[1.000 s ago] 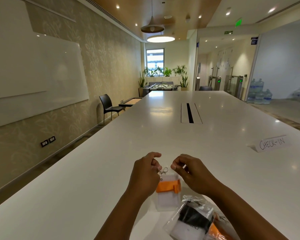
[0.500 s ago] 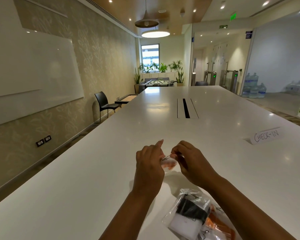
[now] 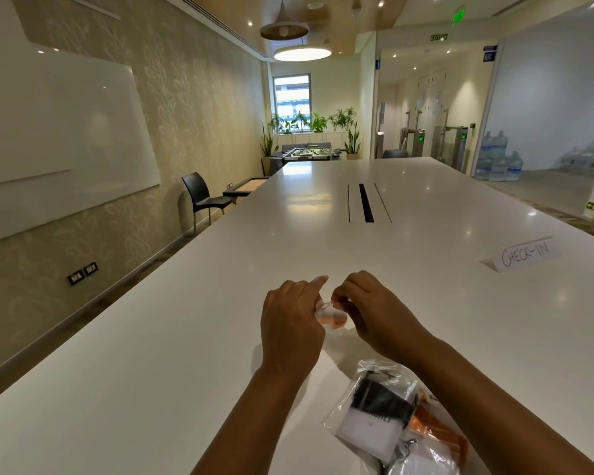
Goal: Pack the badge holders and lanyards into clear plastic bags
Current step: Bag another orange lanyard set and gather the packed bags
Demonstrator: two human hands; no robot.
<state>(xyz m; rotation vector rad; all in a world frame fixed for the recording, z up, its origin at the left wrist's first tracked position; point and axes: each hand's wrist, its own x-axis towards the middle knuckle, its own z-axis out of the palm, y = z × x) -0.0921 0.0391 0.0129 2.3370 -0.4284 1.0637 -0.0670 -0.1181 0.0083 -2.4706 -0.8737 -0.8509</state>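
We see both hands raised just above the white bench, close together, near its near edge and about midway across its width. Between them is a small clear badge holder with an orange lanyard bundled against it. The left hand grips the badge holder from its left side with curled fingers, the index finger pointing forward over the top. The right hand pinches the top of the same bundle with its fingertips, knuckles bent. The bundle is blurred, so we cannot tell how the strap is wound or whether it touches the bench.

Closer to us, by the near edge and right of centre, lies a clear plastic bag holding a white badge card wrapped with a black lanyard. Touching its right side and partly under the right forearm, we see a second bag with an orange strap inside.

Towards the right edge stands a folded paper sign reading CHECK-IN, well apart from the hands. A cable slot runs along the middle of the bench further away. Off the left edge, a black chair stands against the wall below a whiteboard.
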